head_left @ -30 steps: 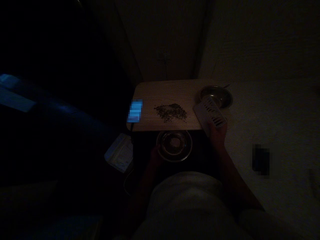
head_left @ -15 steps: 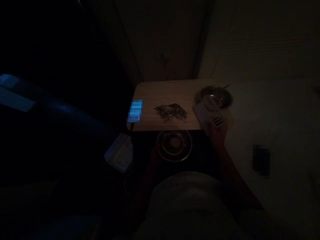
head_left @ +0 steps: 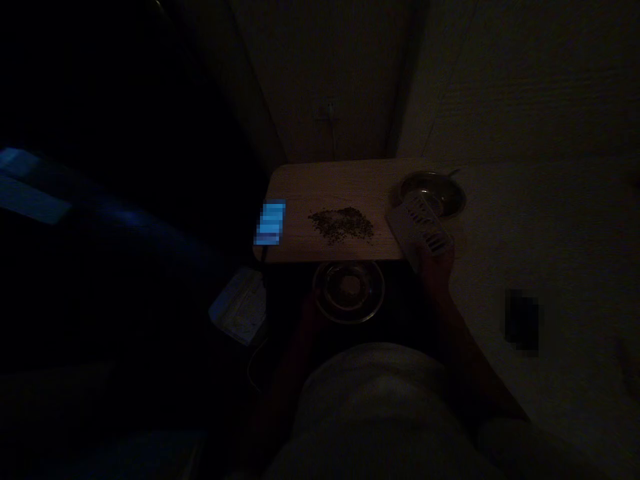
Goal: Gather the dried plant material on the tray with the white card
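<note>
**Small turn, firm hold**

The right hand (head_left: 435, 270) is clamped on a slotted white plastic piece (head_left: 419, 227), which has turned only slightly, overlapping a steel bowl (head_left: 445, 193) at 3 o'clock from the dark crumbly pile (head_left: 341, 225) on the wooden bench (head_left: 330, 180). The left hand (head_left: 311, 313) sits at a round metal dish's rim (head_left: 367, 310), 6 o'clock; its grip is too dark to tell.

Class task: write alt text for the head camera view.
In dim light, a right hand grips a white slotted plastic piece over a steel bowl, beside a dark crumbly heap on a pale wooden board. A barely visible left hand is near a round metal dish.
</note>
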A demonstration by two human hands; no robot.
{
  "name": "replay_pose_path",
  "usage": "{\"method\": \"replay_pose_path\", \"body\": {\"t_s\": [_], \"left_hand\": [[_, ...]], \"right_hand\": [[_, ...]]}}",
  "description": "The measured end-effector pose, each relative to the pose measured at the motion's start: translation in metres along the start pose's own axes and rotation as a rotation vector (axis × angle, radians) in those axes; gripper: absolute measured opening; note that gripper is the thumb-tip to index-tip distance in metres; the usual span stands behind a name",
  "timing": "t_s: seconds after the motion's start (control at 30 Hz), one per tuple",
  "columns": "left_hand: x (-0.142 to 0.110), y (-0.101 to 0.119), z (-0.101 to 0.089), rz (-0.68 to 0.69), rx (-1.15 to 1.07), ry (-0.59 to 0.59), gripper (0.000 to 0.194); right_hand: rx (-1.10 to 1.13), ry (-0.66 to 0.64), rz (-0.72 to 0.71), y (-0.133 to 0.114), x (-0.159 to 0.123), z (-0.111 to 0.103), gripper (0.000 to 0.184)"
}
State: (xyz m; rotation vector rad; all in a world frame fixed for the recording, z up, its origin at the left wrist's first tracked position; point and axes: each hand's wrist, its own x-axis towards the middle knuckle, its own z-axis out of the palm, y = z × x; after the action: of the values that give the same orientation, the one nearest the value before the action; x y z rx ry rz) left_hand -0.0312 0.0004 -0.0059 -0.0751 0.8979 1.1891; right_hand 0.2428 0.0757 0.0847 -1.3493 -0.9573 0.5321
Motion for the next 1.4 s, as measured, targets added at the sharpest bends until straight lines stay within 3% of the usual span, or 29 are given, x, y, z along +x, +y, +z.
{"method": "replay_pose_path", "body": {"t_s": [0.43, 0.77, 0.93, 1.23, 1.4], "left_hand": [[0.0004, 0.0013, -0.0014, 0.01, 0.044, 0.054, 0.031], [-0.0014, 0.002, 0.0027, 0.0, 0.003, 0.023, 0.024], [-0.0014, 0.0011, 0.0019, 0.017, 0.032, 0.072, 0.023], [-0.0002, 0.0007, 0.0004, 0.015, 0.023, 0.019, 0.022], [0.0011, 0.0009, -0.0019, 0.036, 0.031, 0.095, 0.024]], "right_hand": [[0.012, -0.026, 0.001, 0.0039, -0.0025, -0.0005, 0.038], [0.023, -0.048, -0.011, 0.0038, -0.0021, -0.0002, 0.035], [0.011, -0.057, -0.015, 0.0009, -0.0031, -0.001, 0.034], [0.022, -0.067, -0.003, 0.0053, -0.0022, -0.0009, 0.036], [0.006, -0.056, -0.012, -0.0001, -0.0024, -0.0006, 0.034]]}}
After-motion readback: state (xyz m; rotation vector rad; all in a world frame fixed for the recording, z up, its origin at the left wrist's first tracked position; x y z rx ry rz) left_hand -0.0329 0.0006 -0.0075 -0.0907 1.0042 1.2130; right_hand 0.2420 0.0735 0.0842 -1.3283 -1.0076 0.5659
